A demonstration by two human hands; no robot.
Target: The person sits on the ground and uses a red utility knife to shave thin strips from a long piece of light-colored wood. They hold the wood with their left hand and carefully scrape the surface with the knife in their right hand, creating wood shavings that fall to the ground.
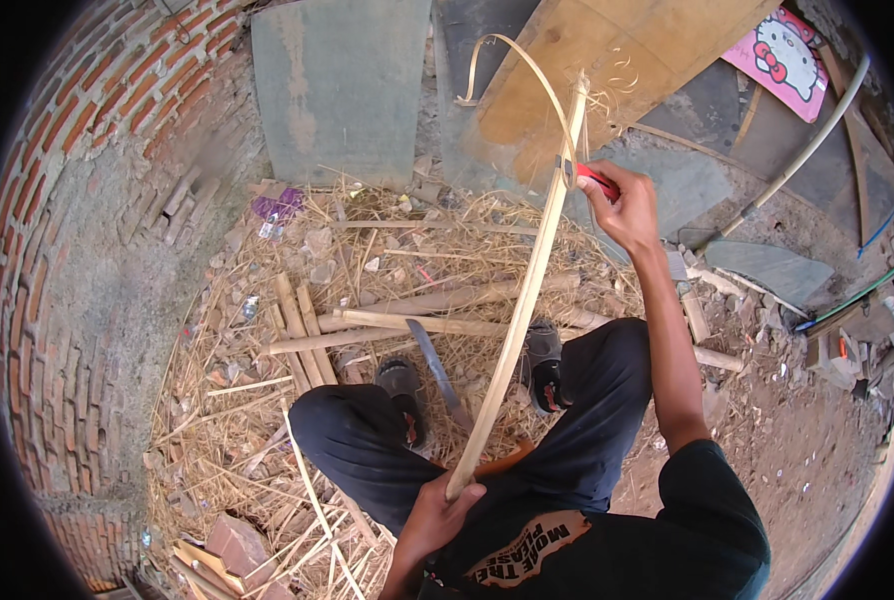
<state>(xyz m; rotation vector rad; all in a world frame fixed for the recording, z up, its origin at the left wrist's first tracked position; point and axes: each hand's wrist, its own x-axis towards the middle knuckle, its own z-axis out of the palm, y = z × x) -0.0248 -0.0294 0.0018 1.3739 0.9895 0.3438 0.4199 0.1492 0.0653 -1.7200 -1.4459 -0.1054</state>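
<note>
A long, pale bamboo strip slants from my lap up and away to the right. Its near end is gripped by my left hand, fingers wrapped round it close to my waist. My right hand, arm stretched out, is closed round a red-handled utility knife. The knife's blade lies against the strip towards its far end. From there a thin bamboo shaving loops up and over to the left. Finer curls stick out around the strip's frayed tip.
A long-bladed machete lies between my feet, among bamboo pieces and straw-like shavings. A brick wall rises on the left. Grey sheets and a brown board lean ahead; a pale pipe stands at the right.
</note>
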